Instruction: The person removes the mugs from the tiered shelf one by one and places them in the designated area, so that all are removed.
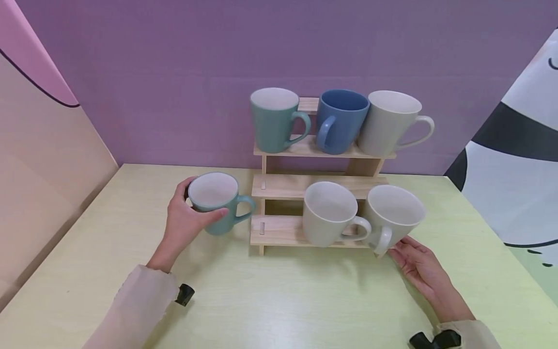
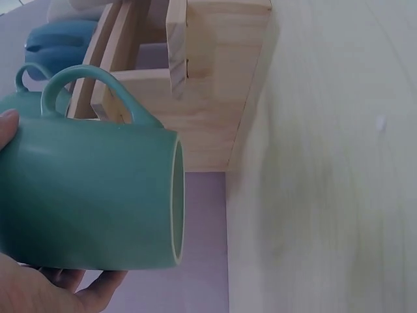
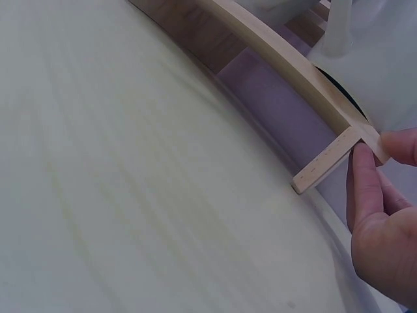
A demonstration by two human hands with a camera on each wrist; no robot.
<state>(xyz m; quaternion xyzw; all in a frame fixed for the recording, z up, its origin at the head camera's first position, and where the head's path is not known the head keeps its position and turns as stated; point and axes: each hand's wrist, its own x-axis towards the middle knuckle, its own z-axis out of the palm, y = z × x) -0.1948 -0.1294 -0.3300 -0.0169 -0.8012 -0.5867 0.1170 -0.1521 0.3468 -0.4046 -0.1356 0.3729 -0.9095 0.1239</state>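
Note:
My left hand point(image 1: 184, 219) grips a teal mug point(image 1: 225, 224) with a white inside, left of the wooden tiered rack point(image 1: 281, 186). Its thumb lies across the mug's front, and the handle points right, toward the rack. In the left wrist view the mug point(image 2: 91, 195) appears sideways, apart from the rack's side. My right hand point(image 1: 420, 269) pinches the right end of the rack's lowest shelf. Thumb and fingers point(image 3: 368, 189) close on that wooden corner in the right wrist view. Two white mugs point(image 1: 328, 218) stand on that shelf, the right one just above this hand.
On the upper shelf stand another teal mug point(image 1: 271, 127), a blue mug point(image 1: 339, 127) and a white mug point(image 1: 383, 127). The rack rests on a pale wooden table point(image 1: 279, 295), close to the purple backdrop point(image 1: 174, 87).

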